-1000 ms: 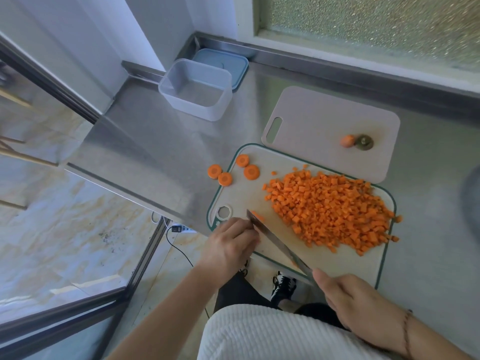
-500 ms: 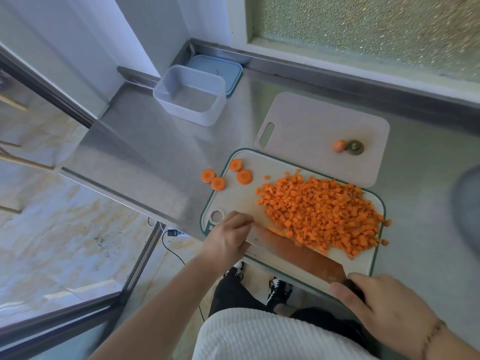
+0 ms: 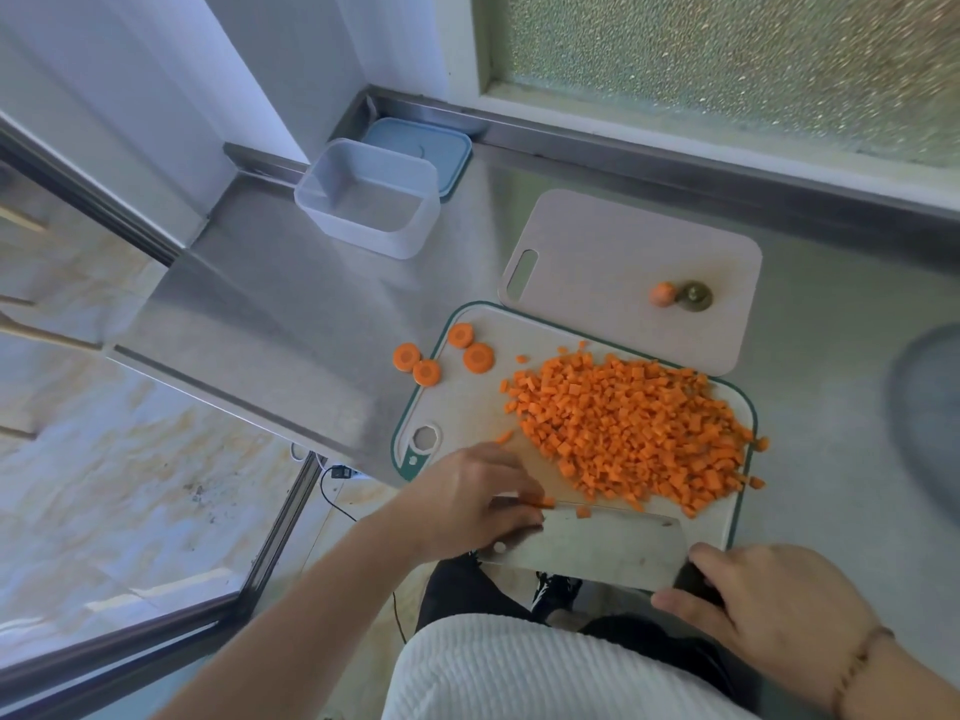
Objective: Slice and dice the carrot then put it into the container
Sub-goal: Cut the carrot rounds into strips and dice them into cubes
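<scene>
A heap of diced carrot (image 3: pixel 628 433) covers the green-rimmed cutting board (image 3: pixel 467 407). Three round carrot slices (image 3: pixel 478 357) lie at the board's far left corner, two of them on the counter. My right hand (image 3: pixel 769 615) grips the handle of a cleaver (image 3: pixel 597 545), whose broad blade lies almost flat over the board's near edge. My left hand (image 3: pixel 467 501) touches the blade's tip end, fingertips by a few small carrot bits (image 3: pixel 543 504). The clear container (image 3: pixel 332 200) stands at the far left of the counter with nothing in it.
A blue lid (image 3: pixel 441 148) lies behind the container. A second, grey cutting board (image 3: pixel 623 252) beyond the first carries a carrot end (image 3: pixel 662 293) and the stem top (image 3: pixel 693 295). The steel counter's edge (image 3: pixel 234 402) drops off at the left. A dark blurred object (image 3: pixel 930 407) sits at the right.
The cleaver has turned from edge-down cutting to lying nearly flat near the board's front edge. My left hand shifted from holding a carrot piece to touching the blade's tip.
</scene>
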Tool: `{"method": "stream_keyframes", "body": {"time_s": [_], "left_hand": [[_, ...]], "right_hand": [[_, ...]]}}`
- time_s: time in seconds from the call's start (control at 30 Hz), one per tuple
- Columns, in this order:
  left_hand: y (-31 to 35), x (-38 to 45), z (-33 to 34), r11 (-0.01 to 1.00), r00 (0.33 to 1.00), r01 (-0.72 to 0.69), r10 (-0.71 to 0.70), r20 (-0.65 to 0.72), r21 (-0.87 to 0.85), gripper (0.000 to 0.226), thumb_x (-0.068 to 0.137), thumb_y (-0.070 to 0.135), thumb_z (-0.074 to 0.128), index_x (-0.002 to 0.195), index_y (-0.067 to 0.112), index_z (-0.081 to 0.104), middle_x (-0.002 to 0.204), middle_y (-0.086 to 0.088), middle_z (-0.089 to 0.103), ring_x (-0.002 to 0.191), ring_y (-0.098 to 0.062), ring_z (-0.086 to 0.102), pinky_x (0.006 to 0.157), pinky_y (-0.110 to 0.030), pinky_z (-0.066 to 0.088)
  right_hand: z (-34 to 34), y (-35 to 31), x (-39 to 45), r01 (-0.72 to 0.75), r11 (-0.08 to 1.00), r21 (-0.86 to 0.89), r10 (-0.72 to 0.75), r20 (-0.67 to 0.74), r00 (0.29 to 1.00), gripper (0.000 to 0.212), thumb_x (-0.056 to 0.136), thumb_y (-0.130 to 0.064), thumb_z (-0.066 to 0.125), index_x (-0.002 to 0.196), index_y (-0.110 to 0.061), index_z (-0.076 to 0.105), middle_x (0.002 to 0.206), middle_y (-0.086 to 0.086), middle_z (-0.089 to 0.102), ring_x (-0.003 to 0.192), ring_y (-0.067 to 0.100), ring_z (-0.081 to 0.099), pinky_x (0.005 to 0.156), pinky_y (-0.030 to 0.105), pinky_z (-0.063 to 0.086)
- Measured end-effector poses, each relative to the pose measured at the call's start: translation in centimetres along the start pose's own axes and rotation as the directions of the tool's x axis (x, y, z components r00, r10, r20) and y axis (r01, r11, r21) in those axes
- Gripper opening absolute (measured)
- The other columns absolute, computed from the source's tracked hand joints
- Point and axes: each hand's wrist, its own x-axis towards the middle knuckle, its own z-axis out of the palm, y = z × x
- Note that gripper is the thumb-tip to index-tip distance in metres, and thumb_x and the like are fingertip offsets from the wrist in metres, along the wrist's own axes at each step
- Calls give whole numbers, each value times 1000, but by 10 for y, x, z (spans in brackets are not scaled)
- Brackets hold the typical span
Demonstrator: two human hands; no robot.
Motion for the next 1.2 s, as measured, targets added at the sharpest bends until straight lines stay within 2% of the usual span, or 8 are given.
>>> {"method": "stream_keyframes", "body": {"time_s": [0.17, 0.33, 0.4, 0.6, 0.77, 0.97, 1.07, 1.2], "left_hand": [[-6, 3, 5, 999, 998, -34, 35, -47, 37, 30, 94, 38, 58, 89, 16, 78, 87, 3, 69, 84, -16, 57, 76, -28, 50], [-33, 9, 5, 980, 907, 132, -59, -417, 150, 28, 93, 30, 59, 85, 11, 78, 81, -2, 68, 74, -24, 62, 66, -38, 56], [-42, 14, 7, 970, 878, 187, -93, -469, 157, 27, 92, 28, 60, 84, 11, 79, 81, -3, 68, 70, -27, 62, 62, -41, 56], [-40, 11, 11, 977, 935, 123, -55, -351, 174, 29, 95, 33, 59, 97, 12, 78, 94, -4, 65, 80, -27, 64, 67, -41, 58], [-50, 1, 7, 964, 991, 2, 34, -133, 267, 42, 92, 43, 60, 119, 12, 69, 110, -5, 61, 90, -24, 62, 70, -41, 58], [-37, -6, 29, 980, 936, 125, -64, -347, 154, 36, 90, 36, 63, 110, 9, 74, 105, -5, 61, 82, -19, 63, 73, -30, 56], [-26, -7, 41, 967, 889, 227, -155, -431, 120, 38, 87, 39, 63, 106, 8, 74, 102, -6, 63, 83, -21, 65, 72, -34, 59], [-21, -7, 49, 955, 851, 283, -204, -485, 94, 40, 87, 42, 64, 107, 9, 75, 101, -5, 64, 84, -21, 64, 72, -37, 59]], "right_hand": [[0, 0, -2, 2, 1000, 16, -2, 1, 1000, 114, 32, -85, -44, 91, -32, 38, 75, -6, 47, 84, 12, 65, 57, 27, 34], [4, 1, -8, -9, 998, 55, 9, -7, 1000, 108, 34, -86, -42, 87, -34, 37, 78, -8, 51, 75, 9, 59, 63, 25, 41], [5, 1, -8, -16, 997, 75, 15, 15, 1000, 109, 34, -87, -41, 87, -34, 38, 80, -9, 53, 69, 8, 52, 64, 25, 42], [13, 8, -12, -77, 983, 167, 78, -2, 997, 113, 33, -91, -36, 88, -35, 45, 80, -11, 56, 79, 6, 63, 69, 22, 48], [21, 9, -12, -167, 776, 608, 205, 6, 979, 98, 48, -104, 1, 62, -24, 55, 57, -9, 58, 60, 6, 59, 57, 18, 42], [11, -31, 17, -133, 539, 832, 134, 71, 988, 68, 80, -81, 23, 53, -21, 42, 47, -4, 40, 47, 8, 40, 58, 30, 36], [7, -42, 31, -140, 553, 822, 134, 78, 988, 61, 85, -68, 26, 55, -18, 42, 43, -5, 43, 45, 5, 42, 60, 29, 41], [7, -51, 40, -140, 593, 793, 152, 60, 987, 66, 79, -74, 21, 57, -16, 42, 45, -3, 40, 46, 6, 42, 57, 28, 39]]}}
